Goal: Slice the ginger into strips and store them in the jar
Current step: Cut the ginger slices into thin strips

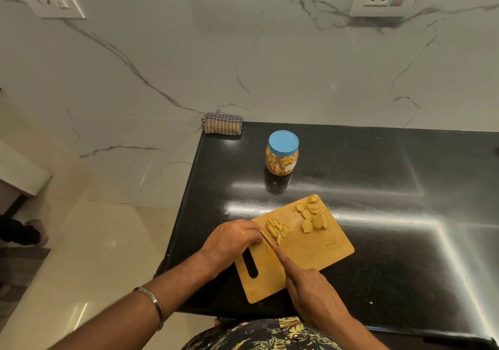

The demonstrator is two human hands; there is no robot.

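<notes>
Wooden cutting board (318, 249) on black surface (391, 187); left hand (232, 241) pins ginger strips (276, 231), right hand (310, 290) clamped on knife (267, 239); jar (282, 152) capped.

Left hand (232, 239) curled, knuckles up; right hand (310, 290) fisted, forefinger extended forward.

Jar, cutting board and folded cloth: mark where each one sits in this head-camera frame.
jar (281, 164): head view, on its clear side wall below the blue lid.
cutting board (317, 248): head view, on a bare patch of its wooden surface.
folded cloth (223, 123): head view, on the middle of its striped top.
</notes>
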